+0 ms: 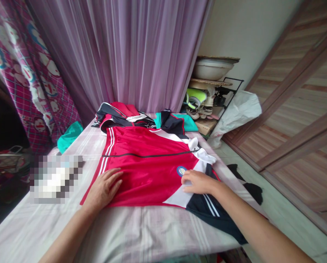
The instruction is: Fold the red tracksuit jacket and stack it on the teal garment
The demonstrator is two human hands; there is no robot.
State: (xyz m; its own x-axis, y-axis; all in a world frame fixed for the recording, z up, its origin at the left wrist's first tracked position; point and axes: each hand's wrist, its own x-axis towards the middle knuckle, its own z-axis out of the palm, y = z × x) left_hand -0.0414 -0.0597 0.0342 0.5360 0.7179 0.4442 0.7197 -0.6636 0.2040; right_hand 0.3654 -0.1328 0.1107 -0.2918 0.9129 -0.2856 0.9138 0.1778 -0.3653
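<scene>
A red track jacket [141, 175] with white and navy panels lies spread out flat on the bed or table, its dark zipper running across it. My left hand [104, 188] rests on the jacket's striped hem at the left, fingers stretched out. Over the chest, beside the round badge [181, 171], is my right hand [197, 182], its fingers apart and slightly bent on the fabric. The white collar [204, 154] points right. One navy sleeve [216, 215] extends toward the near right edge.
Behind the jacket lie a crumpled red and navy garment [119, 111] and a teal and navy one [189, 122]. A checked cloth [141, 233] covers the surface. Purple curtains [141, 54] hang behind. On the right stand a shoe rack [207, 82], a white bag [237, 109] and a wooden wardrobe [295, 91].
</scene>
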